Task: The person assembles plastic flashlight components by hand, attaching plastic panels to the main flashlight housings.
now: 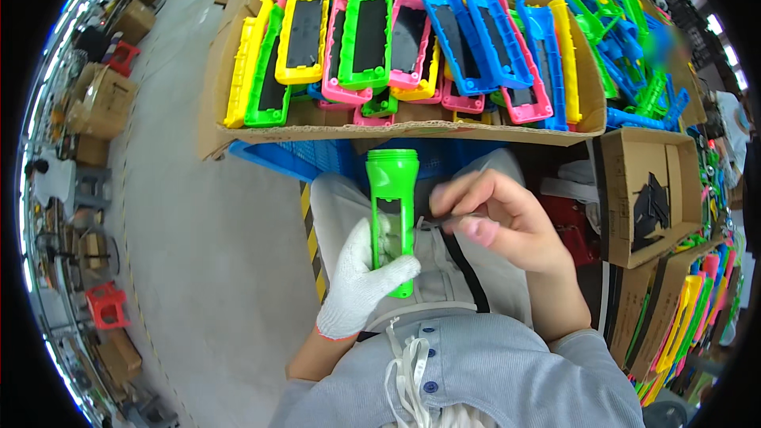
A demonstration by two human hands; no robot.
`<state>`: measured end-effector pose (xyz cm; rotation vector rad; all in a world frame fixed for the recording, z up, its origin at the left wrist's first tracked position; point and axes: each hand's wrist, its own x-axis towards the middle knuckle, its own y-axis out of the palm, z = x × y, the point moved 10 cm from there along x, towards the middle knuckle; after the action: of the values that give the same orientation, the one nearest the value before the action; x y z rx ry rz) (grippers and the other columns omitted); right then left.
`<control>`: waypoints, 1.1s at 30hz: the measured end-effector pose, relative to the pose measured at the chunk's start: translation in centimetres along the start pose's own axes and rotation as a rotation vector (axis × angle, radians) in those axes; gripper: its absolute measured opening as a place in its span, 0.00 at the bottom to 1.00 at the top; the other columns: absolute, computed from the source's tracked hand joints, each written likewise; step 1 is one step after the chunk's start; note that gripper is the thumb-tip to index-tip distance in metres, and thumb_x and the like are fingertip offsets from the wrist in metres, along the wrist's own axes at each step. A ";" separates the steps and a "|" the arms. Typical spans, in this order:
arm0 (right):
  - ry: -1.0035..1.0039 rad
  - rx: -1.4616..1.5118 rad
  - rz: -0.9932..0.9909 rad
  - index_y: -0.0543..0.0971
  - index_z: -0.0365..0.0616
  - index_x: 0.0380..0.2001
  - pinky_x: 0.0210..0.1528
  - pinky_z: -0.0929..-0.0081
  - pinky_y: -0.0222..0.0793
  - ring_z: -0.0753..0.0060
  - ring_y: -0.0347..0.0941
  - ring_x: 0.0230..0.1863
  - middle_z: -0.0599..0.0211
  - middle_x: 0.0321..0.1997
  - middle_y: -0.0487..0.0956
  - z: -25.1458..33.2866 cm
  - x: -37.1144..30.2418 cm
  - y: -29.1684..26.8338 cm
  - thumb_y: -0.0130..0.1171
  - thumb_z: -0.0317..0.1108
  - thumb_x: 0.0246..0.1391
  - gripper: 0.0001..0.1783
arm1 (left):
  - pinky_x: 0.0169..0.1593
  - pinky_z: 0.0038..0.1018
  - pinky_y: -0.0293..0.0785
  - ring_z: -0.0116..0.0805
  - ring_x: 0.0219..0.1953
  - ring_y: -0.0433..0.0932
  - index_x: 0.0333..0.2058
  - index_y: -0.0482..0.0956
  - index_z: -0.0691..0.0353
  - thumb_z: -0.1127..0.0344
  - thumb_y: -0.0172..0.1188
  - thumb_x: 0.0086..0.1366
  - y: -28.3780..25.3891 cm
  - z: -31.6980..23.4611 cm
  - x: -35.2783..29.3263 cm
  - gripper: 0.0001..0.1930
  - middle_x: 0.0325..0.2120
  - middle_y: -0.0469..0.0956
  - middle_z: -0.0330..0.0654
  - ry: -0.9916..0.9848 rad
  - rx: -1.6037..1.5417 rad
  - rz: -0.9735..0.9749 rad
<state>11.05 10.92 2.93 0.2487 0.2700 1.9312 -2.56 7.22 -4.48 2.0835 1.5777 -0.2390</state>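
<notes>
In my white-gloved left hand (357,277) is a green plastic flashlight housing (394,170), held upright over my lap. It has a threaded round head at the top and a long rectangular opening down its body. My bare right hand (511,222) hovers just right of the housing, thumb and fingers drawn together. Something dark and thin seems to lie between the fingertips, too blurred to name. Ahead, a cardboard box (412,133) holds several yellow, green, pink and blue plastic frames (366,28), many with black panels in them.
Under that box sits a blue plastic basket (277,160). To the right, a small carton (686,190) contains black flat pieces (652,204). Blue and green plastic parts (626,47) are heaped at the far right; another carton (634,325) of coloured parts stands at the near right.
</notes>
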 end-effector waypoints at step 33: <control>-0.059 -0.796 -0.006 0.70 0.39 0.24 0.24 0.64 0.63 0.54 0.69 0.22 0.58 0.18 0.70 -2.1 -1.9 0.9 0.52 0.37 0.55 0.12 | 0.48 0.23 0.68 0.26 0.44 0.70 0.55 0.60 0.63 0.55 0.33 0.71 0.8 -0.8 1.4 0.21 0.44 0.69 0.39 0.506 0.508 -0.278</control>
<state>10.33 8.64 1.14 -0.2232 -0.5359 1.8706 -1.50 8.68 -4.13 2.4261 2.3114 -0.2388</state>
